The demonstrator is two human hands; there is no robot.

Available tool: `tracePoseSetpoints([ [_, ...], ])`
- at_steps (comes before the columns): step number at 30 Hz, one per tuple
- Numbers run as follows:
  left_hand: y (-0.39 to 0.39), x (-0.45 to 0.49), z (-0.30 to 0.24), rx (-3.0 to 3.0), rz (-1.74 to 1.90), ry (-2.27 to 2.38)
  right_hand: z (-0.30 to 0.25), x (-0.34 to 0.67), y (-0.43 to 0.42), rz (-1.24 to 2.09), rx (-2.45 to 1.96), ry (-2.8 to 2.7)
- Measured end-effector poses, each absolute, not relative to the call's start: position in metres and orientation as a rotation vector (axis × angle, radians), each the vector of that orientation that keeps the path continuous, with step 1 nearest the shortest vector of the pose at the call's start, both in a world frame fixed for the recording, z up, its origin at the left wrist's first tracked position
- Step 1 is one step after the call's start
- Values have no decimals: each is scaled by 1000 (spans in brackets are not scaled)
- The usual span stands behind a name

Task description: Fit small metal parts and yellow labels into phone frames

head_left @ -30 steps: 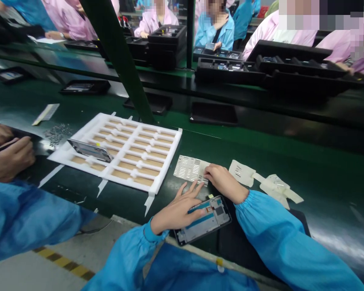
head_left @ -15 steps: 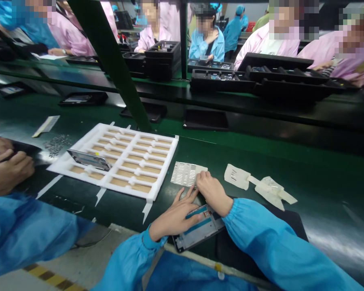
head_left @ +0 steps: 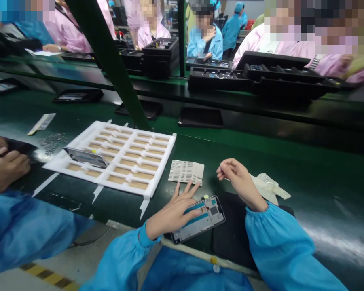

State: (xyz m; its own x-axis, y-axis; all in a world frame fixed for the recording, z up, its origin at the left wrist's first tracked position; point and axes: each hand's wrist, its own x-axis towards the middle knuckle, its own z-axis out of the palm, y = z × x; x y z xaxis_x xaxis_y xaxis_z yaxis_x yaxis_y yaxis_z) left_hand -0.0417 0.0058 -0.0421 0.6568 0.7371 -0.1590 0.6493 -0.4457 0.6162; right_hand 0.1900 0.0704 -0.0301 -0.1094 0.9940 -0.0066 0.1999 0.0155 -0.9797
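Observation:
My left hand (head_left: 172, 214) lies with fingers spread across a phone frame (head_left: 200, 224), its fingertips reaching the lower edge of a sheet of small silvery stickers (head_left: 182, 171). The frame rests tilted at the table edge, its inner side up with blue strips. To the right, my right hand (head_left: 238, 180) is raised over the table, thumb and fingers pinched together. Whatever is between those fingertips is too small to make out. Crumpled pale backing paper (head_left: 268, 186) lies behind that hand, partly covered by it. A black mat (head_left: 230, 230) is beneath the right forearm.
A white foam tray (head_left: 164, 165) with slots is taped down at the left, with another phone frame (head_left: 86, 157) standing in it. A co-worker's hands (head_left: 6, 165) are at the far left, near scattered small parts (head_left: 53, 142). A slanted green post (head_left: 109, 64) stands behind the tray.
My right hand has lifted off the sticker sheet and moved right, fingers pinched, uncovering the phone frame's upper end. My left hand stays on the frame. The whole view has shifted slightly.

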Motion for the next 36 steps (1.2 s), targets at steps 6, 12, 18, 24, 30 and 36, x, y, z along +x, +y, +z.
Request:
tracePoseSetpoints([
  [6, 3, -38, -32, 2361, 237, 1056, -12, 217, 24, 1428, -1177, -1047],
  [12, -7, -16, 3, 2454, 258, 1069, 6, 238, -12, 1364, -1234, -1178],
  [18, -6, 32, 3, 2773, 186, 978, 21, 246, -46, 1068, -1446, -1465],
  [24, -4, 46, -24, 2743, 498, 978, 7, 249, -48, 1124, -1466, -1663],
  [30, -8, 45, -30, 2621, 914, 852, 0, 254, -40, 1210, -1454, -1669],
  [36, -8, 46, -28, 2539, 990, 791, 5, 250, -46, 1175, -1462, -1716],
])
